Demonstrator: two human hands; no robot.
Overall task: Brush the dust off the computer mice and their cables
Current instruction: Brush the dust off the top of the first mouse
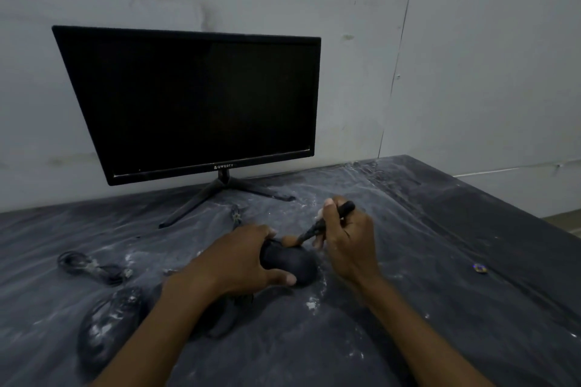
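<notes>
My left hand (pixel 242 258) grips a black computer mouse (pixel 290 261) just above the dusty table, fingers over its far end and thumb along its near side. My right hand (pixel 345 242) holds a black-handled brush (pixel 330 220) slanted down to the left, its tip at the mouse's far end. A second black mouse (pixel 108 320), speckled with white dust, lies at the lower left. A coiled black cable (pixel 91 267) lies left of my left hand. A third dark mouse (pixel 220 317) is partly hidden under my left forearm.
A black monitor (pixel 195 100) on a tripod stand (pixel 220 195) stands at the back against a grey wall. The dark table (pixel 440 276) is streaked with white dust; its right edge runs diagonally. A small colourful object (pixel 480 268) lies at the right.
</notes>
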